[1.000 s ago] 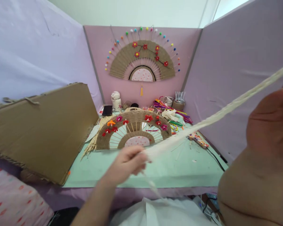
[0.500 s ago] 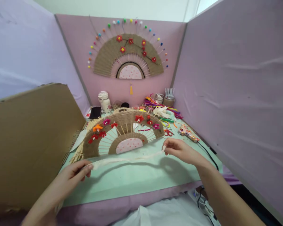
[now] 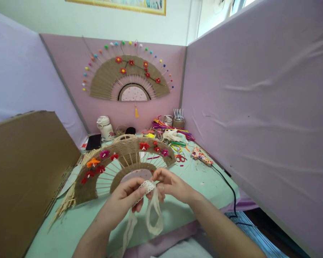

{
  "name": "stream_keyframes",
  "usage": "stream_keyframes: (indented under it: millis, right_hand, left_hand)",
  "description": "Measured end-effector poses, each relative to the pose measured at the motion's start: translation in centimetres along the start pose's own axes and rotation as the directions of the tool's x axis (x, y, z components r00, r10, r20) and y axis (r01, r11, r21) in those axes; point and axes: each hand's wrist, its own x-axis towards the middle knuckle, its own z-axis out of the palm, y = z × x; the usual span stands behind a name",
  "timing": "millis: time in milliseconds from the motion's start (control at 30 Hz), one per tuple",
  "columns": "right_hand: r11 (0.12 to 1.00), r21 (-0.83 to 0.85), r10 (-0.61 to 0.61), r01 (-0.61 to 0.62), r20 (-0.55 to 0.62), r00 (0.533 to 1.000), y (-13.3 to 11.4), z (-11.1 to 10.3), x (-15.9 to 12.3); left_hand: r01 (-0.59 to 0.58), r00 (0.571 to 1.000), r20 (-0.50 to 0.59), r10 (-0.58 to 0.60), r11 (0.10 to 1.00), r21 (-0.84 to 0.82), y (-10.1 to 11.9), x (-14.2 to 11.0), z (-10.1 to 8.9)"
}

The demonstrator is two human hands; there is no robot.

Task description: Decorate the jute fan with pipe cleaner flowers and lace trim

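Note:
A strip of white lace ribbon (image 3: 154, 218) is pinched by my left hand (image 3: 126, 199), its scalloped end folded over the fingers. Below the hands the ribbon hangs in a loop, and a loose tail drops toward the table's front edge. My right hand (image 3: 172, 184) is closed at the ribbon's upper part, fingertips close to the left ones; the exact grip is partly hidden. Just behind both hands lies a woven brown fan (image 3: 129, 150) with red, pink and orange flowers. Its dotted half-round centre (image 3: 136, 174) is partly covered by my hands.
A glue gun (image 3: 201, 156) with a black cord lies right, near red scissors (image 3: 180, 158). Pipe cleaners (image 3: 174, 128), a white bottle (image 3: 105, 128) and a phone (image 3: 93, 142) sit at the back. Cardboard (image 3: 29, 172) stands left. Another fan (image 3: 104, 82) hangs on the pink panel.
My hands have come together from wide apart. The ribbon, earlier stretched between them, now hangs in a loop and a tail. The view has shifted up and right.

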Motion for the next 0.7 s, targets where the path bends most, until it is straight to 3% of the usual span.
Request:
stream_keyframes:
  millis: [200,433,500,567,633,700]
  right_hand:
    - [0.984,-0.15,0.108,-0.1,0.05,0.993,0.3,0.0,0.5]
    - [0.913,-0.406,0.033,0.025,0.134,0.99,-0.2,1.0,1.8]
    - [0.9,-0.436,0.066,0.01,0.158,0.985,-0.1,1.7,2.0]
    - [0.906,-0.423,0.094,-0.026,0.141,0.985,0.1,2.8,2.2]
    - [0.913,-0.408,0.081,-0.031,0.105,0.991,0.3,4.0,2.2]
    - [0.921,-0.389,0.067,-0.015,0.12,0.991,0.4,5.2,2.1]
  left_hand:
    - [0.053,0.998,-0.043,-0.056,0.997,-0.06,-1.2,-0.2,-1.4]
    - [0.029,0.992,-0.12,-0.045,0.991,-0.131,-1.7,-1.1,-2.7]
    - [-0.035,0.972,-0.235,-0.017,0.976,-0.213,-1.0,-1.2,-2.1]
    - [-0.21,0.895,-0.444,0.049,0.924,-0.32,-0.2,-1.3,-1.1]
    - [-0.418,0.76,-0.641,0.104,0.834,-0.36,0.6,-1.5,0.2]
    - [-0.543,0.667,-0.728,0.154,0.77,-0.335,1.3,-1.8,1.5]
